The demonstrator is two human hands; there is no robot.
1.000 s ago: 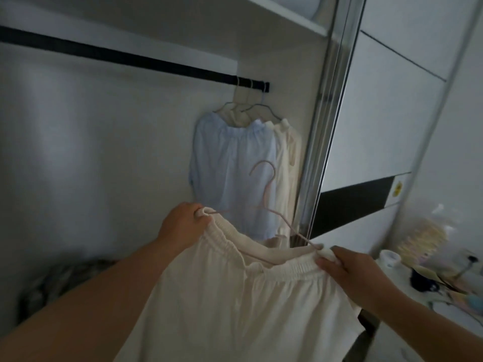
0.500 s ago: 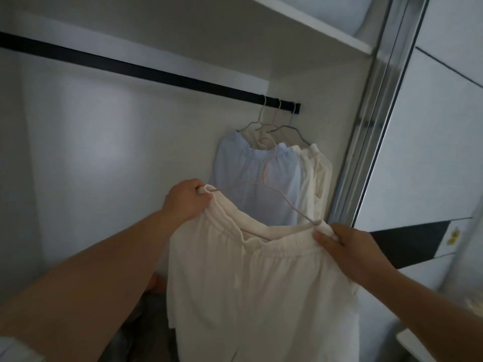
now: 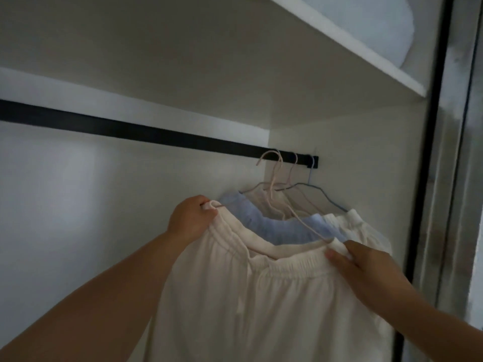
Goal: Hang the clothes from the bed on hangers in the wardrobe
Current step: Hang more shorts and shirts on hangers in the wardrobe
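Observation:
I hold up a cream garment with an elastic waistband, stretched over a thin pink hanger. My left hand grips the left end of waistband and hanger. My right hand pinches the right end. The hanger's hook sits at the black wardrobe rail, right at its front face; whether it rests on the rail I cannot tell. Behind hang a light blue garment and a white garment on their own hangers.
A white shelf runs above the rail, with a pale bundle on top. The sliding door frame stands close on the right. The rail's left stretch carries no hangers.
Both hands have raised the cream garment and its hanger up toward the rail, and my view has tilted upward and closer into the wardrobe.

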